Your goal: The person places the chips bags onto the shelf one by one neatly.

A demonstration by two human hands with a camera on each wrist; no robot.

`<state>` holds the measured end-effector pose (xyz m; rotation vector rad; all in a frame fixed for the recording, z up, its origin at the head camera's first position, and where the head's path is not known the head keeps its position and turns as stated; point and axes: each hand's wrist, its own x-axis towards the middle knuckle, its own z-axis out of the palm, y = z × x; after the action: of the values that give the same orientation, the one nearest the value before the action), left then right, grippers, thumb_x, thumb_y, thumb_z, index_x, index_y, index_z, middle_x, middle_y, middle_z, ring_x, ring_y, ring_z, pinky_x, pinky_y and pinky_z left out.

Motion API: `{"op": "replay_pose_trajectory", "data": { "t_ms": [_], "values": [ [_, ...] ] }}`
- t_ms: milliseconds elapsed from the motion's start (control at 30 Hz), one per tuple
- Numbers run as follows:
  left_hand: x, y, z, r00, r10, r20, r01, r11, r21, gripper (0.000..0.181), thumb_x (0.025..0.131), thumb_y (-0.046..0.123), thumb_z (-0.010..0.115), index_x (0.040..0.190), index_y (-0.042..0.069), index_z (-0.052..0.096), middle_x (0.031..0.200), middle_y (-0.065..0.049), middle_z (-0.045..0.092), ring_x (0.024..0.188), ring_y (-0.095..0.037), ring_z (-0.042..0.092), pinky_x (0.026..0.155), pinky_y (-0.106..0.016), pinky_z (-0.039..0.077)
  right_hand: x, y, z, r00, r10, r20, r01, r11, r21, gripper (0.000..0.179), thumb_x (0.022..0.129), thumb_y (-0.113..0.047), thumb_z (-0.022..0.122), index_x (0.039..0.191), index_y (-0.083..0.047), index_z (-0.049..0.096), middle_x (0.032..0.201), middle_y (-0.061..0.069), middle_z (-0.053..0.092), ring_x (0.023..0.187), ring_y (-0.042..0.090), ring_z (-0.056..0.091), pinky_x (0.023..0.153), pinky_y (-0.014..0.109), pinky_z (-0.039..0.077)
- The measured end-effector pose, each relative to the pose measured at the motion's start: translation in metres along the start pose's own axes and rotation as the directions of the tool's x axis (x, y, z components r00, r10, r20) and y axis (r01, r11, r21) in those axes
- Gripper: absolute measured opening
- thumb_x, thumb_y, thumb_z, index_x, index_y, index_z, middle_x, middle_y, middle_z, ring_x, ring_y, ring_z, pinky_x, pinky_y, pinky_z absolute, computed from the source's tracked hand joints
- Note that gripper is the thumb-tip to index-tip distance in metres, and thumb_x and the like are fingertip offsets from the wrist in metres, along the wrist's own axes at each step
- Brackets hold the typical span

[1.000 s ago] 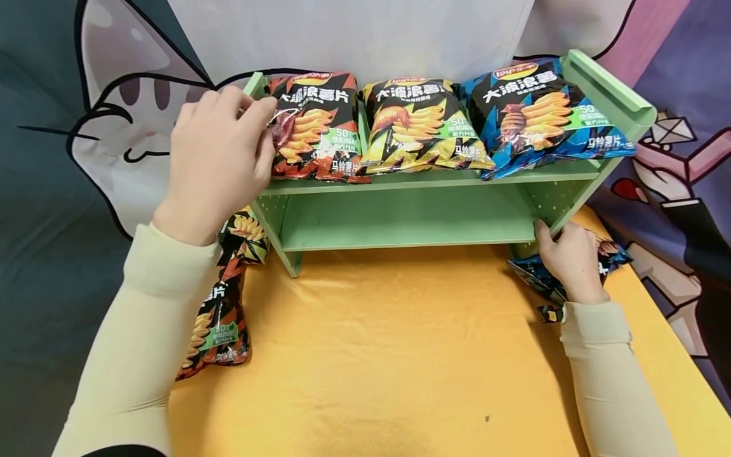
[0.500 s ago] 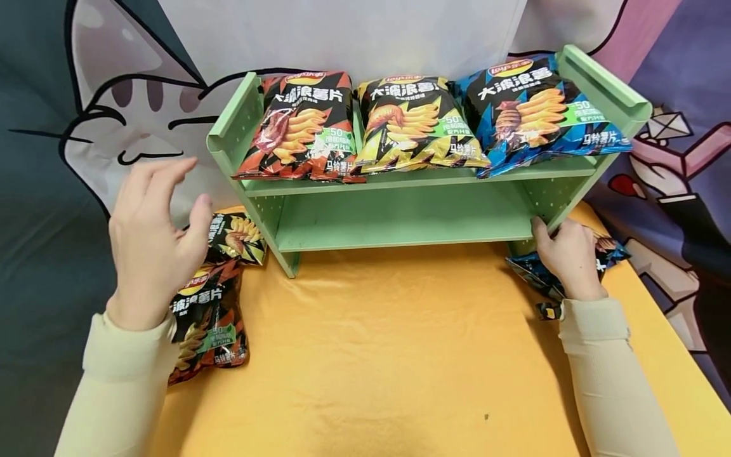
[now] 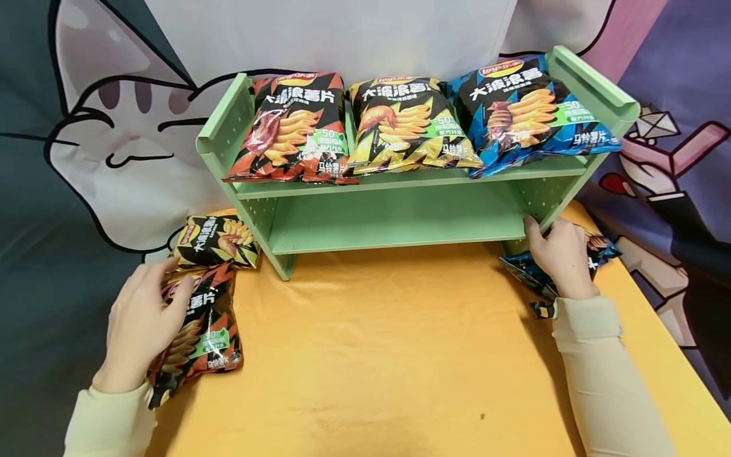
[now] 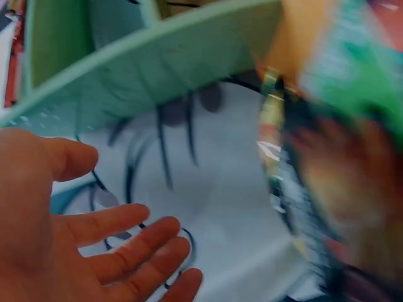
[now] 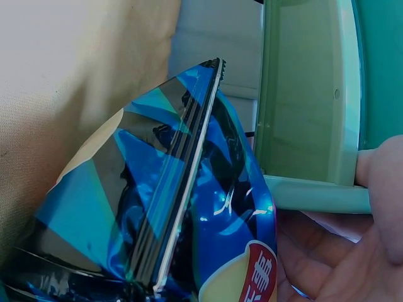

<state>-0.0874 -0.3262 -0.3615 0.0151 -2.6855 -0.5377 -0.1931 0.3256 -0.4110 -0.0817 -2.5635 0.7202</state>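
Standing apart, the fingers of the left hand (image 3: 139,320) bend loosely, the thumb set off to one side, over the upper left part of a red bag (image 3: 214,317); whether they touch it I cannot tell. On that bag "薯片" and a green panel can be read, and the hand hides part of its logo. The left wrist view shows the same fingers extended; its right side is blurred.

The right hand (image 3: 562,257) grips the lower right edge of a green shelf (image 3: 400,216), its wrist low over a blue bag (image 5: 119,207), whose red logo patch shows "乐事" in part.

Just behind the red bag, a yellow bag (image 3: 211,241) lies near the shelf's left leg, also printed "大波浪薯片".

On the top tier three bags lean side by side, a red one (image 3: 291,130), a yellow one (image 3: 408,124) and a blue one (image 3: 522,114), each with a Lay's logo, "大波浪薯片", "-50" on green and "马铃薯片"; their bottom seams reach over the tier's front edge.

The lower tier opens to the front. Yellow-orange cloth (image 3: 388,355) stretches between the forearms, its right edge slanting beside the right sleeve (image 3: 608,381). A cartoon-cat backdrop (image 3: 137,197) hangs behind.
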Motion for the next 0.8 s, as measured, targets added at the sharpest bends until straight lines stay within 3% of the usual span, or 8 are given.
{"op": "replay_pose_trajectory", "data": {
  "t_ms": [133, 233, 300, 400, 500, 700, 800],
  "values": [
    [-0.012, -0.027, 0.005, 0.987, -0.113, 0.111, 0.106, 0.992, 0.062, 0.059, 0.104, 0.037, 0.056, 0.148, -0.002, 0.05, 0.139, -0.035, 0.051, 0.122, -0.055, 0.046, 0.093, -0.07, 0.036, 0.0, 0.0, 0.001, 1.0, 0.007, 0.004, -0.007, 1.0, -0.001, 0.049, 0.105, -0.041, 0.052, 0.069, -0.007, 0.054, 0.049, 0.003, 0.043, 0.046, 0.025, 0.04, 0.046, 0.036, 0.028],
    [-0.017, -0.044, 0.009, 0.956, -0.215, 0.202, 0.196, 0.974, 0.11, 0.07, 0.104, 0.045, 0.052, 0.152, -0.006, 0.042, 0.141, -0.04, 0.044, 0.124, -0.059, 0.042, 0.093, -0.073, 0.035, -0.001, 0.0, 0.001, 1.0, 0.009, 0.0, -0.009, 1.0, -0.002, 0.049, 0.105, -0.041, 0.052, 0.069, -0.007, 0.054, 0.049, 0.003, 0.043, 0.046, 0.025, 0.039, 0.045, 0.036, 0.027],
    [-0.018, -0.055, 0.01, 0.915, -0.292, 0.279, 0.261, 0.955, 0.143, 0.082, 0.104, 0.054, 0.049, 0.154, -0.009, 0.034, 0.143, -0.044, 0.038, 0.125, -0.062, 0.039, 0.093, -0.074, 0.034, -0.001, 0.0, 0.002, 1.0, 0.0, -0.007, 0.0, 1.0, -0.001, 0.049, 0.105, -0.04, 0.052, 0.068, -0.007, 0.053, 0.049, 0.004, 0.042, 0.045, 0.025, 0.039, 0.045, 0.036, 0.027],
    [-0.021, -0.07, 0.011, 0.826, -0.384, 0.412, 0.333, 0.923, 0.193, 0.104, 0.101, 0.068, 0.044, 0.156, -0.016, 0.018, 0.143, -0.051, 0.028, 0.125, -0.067, 0.035, 0.091, -0.077, 0.035, -0.001, -0.002, 0.003, 1.0, -0.016, -0.01, 0.016, 1.0, 0.005, 0.047, 0.105, -0.039, 0.053, 0.07, -0.007, 0.054, 0.051, 0.005, 0.045, 0.046, 0.025, 0.04, 0.046, 0.035, 0.028],
    [-0.024, -0.08, 0.014, 0.738, -0.447, 0.505, 0.389, 0.894, 0.223, 0.121, 0.095, 0.079, 0.044, 0.156, -0.019, 0.007, 0.144, -0.054, 0.022, 0.126, -0.07, 0.031, 0.091, -0.079, 0.036, -0.001, -0.003, 0.004, 1.0, -0.028, -0.005, 0.028, 0.999, 0.018, 0.046, 0.105, -0.038, 0.053, 0.072, -0.006, 0.057, 0.052, 0.007, 0.047, 0.046, 0.025, 0.041, 0.046, 0.035, 0.029],
    [-0.024, -0.087, 0.024, 0.622, -0.544, 0.563, 0.484, 0.833, 0.269, 0.137, 0.084, 0.089, 0.049, 0.155, -0.019, 0.004, 0.147, -0.051, 0.023, 0.128, -0.07, 0.033, 0.095, -0.078, 0.039, -0.002, -0.004, 0.004, 0.999, -0.032, -0.012, 0.032, 0.999, 0.028, 0.044, 0.105, -0.037, 0.054, 0.075, -0.005, 0.059, 0.054, 0.009, 0.05, 0.046, 0.025, 0.042, 0.046, 0.035, 0.03],
    [-0.022, -0.087, 0.029, 0.576, -0.583, 0.573, 0.537, 0.798, 0.272, 0.142, 0.08, 0.092, 0.05, 0.156, -0.017, 0.001, 0.149, -0.049, 0.023, 0.127, -0.067, 0.036, 0.094, -0.076, 0.042, -0.002, -0.002, 0.0, 1.0, -0.021, -0.012, 0.021, 0.999, 0.026, 0.045, 0.105, -0.038, 0.054, 0.075, -0.005, 0.059, 0.053, 0.008, 0.049, 0.046, 0.024, 0.042, 0.044, 0.035, 0.029]
  ]
}}
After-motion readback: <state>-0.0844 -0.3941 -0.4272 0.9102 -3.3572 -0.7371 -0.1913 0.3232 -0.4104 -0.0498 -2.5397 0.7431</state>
